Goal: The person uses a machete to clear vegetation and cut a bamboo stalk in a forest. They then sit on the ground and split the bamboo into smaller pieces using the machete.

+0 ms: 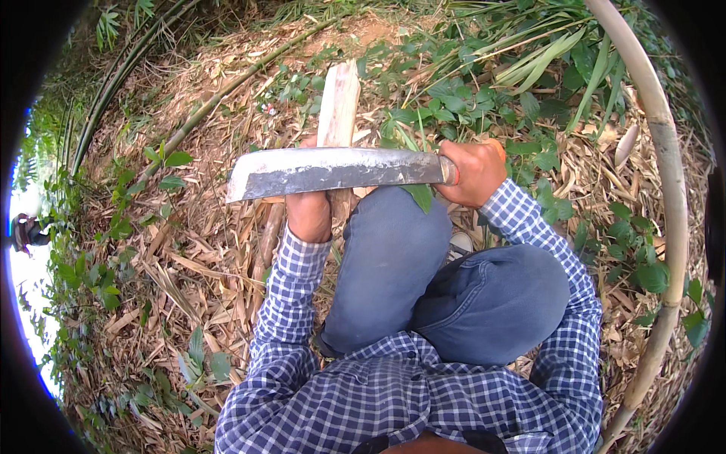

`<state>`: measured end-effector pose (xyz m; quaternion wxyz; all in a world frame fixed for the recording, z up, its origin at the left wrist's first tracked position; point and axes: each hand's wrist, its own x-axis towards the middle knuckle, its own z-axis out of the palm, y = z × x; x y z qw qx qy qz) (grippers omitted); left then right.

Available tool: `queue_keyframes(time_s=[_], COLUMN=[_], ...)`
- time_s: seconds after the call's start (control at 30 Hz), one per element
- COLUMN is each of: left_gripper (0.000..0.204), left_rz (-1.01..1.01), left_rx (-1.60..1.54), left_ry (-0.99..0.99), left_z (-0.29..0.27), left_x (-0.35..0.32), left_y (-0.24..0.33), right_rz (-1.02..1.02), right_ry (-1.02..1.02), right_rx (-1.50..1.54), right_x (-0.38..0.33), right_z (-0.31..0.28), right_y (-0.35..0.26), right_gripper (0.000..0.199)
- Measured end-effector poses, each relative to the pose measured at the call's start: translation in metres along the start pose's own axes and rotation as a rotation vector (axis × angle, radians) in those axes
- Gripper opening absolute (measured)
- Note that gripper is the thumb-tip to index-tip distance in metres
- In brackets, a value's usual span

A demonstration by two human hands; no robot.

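Knees (446, 287) bent low; left hand (308, 216) grips the stick (338, 102) steady, right hand (473, 172) squeezes the big knife (333, 171) (blade flat across).

Left hand (308, 216): fist closed, knuckles up, held forward of the left knee.
Right hand (473, 172): clenched, thumb side inward, level with the left.
Forearms: checked sleeves, both extended forward.
Legs: crouched, knees bent.

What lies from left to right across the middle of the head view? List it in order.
Green leafy plants → tip of the knife blade → left hand holding the wood piece → right hand on the knife handle → bamboo pole.
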<state>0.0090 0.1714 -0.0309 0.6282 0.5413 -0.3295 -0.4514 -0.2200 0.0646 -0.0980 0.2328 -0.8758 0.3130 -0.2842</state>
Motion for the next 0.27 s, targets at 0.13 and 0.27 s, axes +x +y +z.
queue_keyframes(time_s=[0.13, 0.27], left_gripper=[0.03, 0.031], left_rz=[0.128, 0.089], left_rx=[0.102, 0.049], left_ry=[0.123, 0.144], left_z=[-0.025, -0.026], left_x=[-0.016, -0.03], left_y=[-0.023, -0.016], right_rz=[-0.011, -0.009], right_ry=[0.039, 0.064], right_rx=[-0.012, -0.058], right_x=[-0.002, 0.0], right_z=[0.003, -0.003], right_y=[-0.004, -0.007], right_gripper=[0.026, 0.025])
